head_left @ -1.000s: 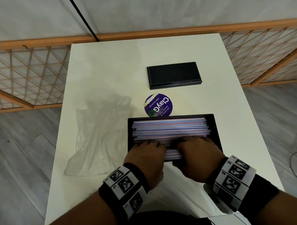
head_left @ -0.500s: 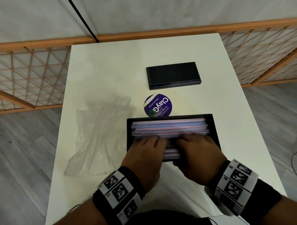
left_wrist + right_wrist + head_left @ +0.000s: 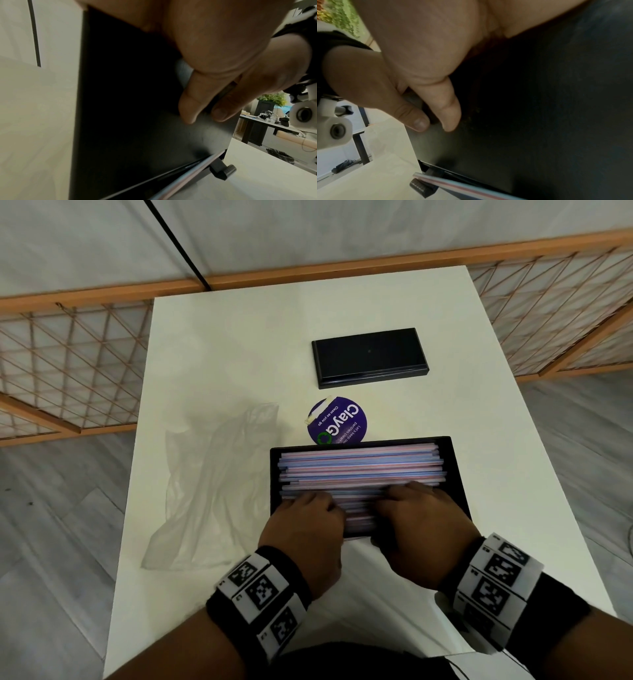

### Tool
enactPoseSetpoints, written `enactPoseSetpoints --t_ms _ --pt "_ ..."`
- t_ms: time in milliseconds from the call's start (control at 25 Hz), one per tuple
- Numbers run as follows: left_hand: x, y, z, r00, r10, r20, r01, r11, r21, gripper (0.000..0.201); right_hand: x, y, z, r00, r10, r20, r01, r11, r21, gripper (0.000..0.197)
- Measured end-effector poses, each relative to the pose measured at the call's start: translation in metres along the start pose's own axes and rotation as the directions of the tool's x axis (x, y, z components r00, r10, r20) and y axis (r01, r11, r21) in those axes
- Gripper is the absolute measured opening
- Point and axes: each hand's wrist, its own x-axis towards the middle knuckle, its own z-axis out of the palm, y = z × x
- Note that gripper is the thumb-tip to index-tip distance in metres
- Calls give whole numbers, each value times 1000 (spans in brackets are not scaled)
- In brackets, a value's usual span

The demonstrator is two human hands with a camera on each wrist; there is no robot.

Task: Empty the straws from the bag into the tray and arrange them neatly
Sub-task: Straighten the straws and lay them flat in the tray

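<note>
A black tray (image 3: 454,470) near the table's front holds a flat layer of pink and blue straws (image 3: 359,470) lying left to right. The empty clear plastic bag (image 3: 212,491) lies crumpled to its left. My left hand (image 3: 308,508) and right hand (image 3: 421,508) sit side by side on the tray's near rim. Their fingers curl over onto the straws. In the wrist views my left thumb (image 3: 188,105) and right thumb (image 3: 448,108) press the tray's black outer face (image 3: 128,108). A straw (image 3: 462,186) shows along that face's lower edge.
A second black rectangular tray or lid (image 3: 370,357) lies farther back on the white table (image 3: 222,354). A round purple sticker (image 3: 339,421) sits just behind the straw tray. Wooden lattice fencing (image 3: 68,364) flanks the table on both sides.
Both hands have slid a little farther over the near rim onto the straws. The tray has nudged slightly to the left. The bag has not moved.
</note>
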Motion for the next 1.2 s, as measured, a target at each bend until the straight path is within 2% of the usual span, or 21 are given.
enactPoseSetpoints --t_ms 80,160,240,320,400,480,560,600,640,680,720,760,840,960,1120,1200 --pt "-1 0 -3 998 12 -57 -14 999 -30 29 -2 0 -3 999 1 -44 0 1000 21 28" --pt "-4 -4 -2 984 54 -171 -70 993 -94 35 -7 2 -6 994 -10 -106 15 999 43 28" --pt "-8 -8 1 974 115 -195 -139 984 -111 32 -11 6 -4 994 -41 -104 49 996 73 17" --pt "-8 -10 6 983 146 -112 -153 987 -57 20 -11 6 -1 999 -45 -26 47 997 65 7" --pt "-5 -10 11 985 160 -66 -159 987 16 11 -4 7 3 995 -28 95 27 1000 8 16" --pt "-4 -14 7 970 180 -166 -190 981 -46 12 -1 5 -1 993 -18 119 19 1000 -1 19" --pt "-6 -21 -6 946 132 -295 -183 971 -152 37 -4 5 -11 1000 -17 22 16 999 51 29" --pt "-7 -27 -13 938 77 -339 -143 974 -177 62 -5 6 -16 999 -19 -43 22 997 74 40" --pt "-8 -34 -18 950 26 -312 -85 981 -177 93 -4 6 -19 994 -22 -104 31 996 85 54" --pt "-6 -42 -21 975 -12 -221 -24 987 -157 121 -1 4 -22 990 -33 -134 42 997 68 71" --pt "-4 -48 -22 992 -26 -122 9 991 -135 139 3 1 -23 991 -55 -121 60 998 35 90" --pt "-2 -52 -19 997 -20 -73 10 990 -138 146 8 -4 -23 995 -75 -73 75 997 2 105" --pt "5 -58 -9 993 -24 -112 1 979 -202 146 17 -16 -19 994 -97 54 100 993 -57 117" --pt "9 -60 -3 985 -56 -165 8 961 -278 142 19 -22 -12 991 -109 74 116 988 -101 112" --pt "12 -58 -5 983 -77 -164 25 954 -299 141 26 -24 -13 986 -78 149 98 986 -133 121" --pt "15 -57 -7 981 -73 -181 19 958 -285 139 29 -22 -19 982 -94 166 114 987 -112 117"
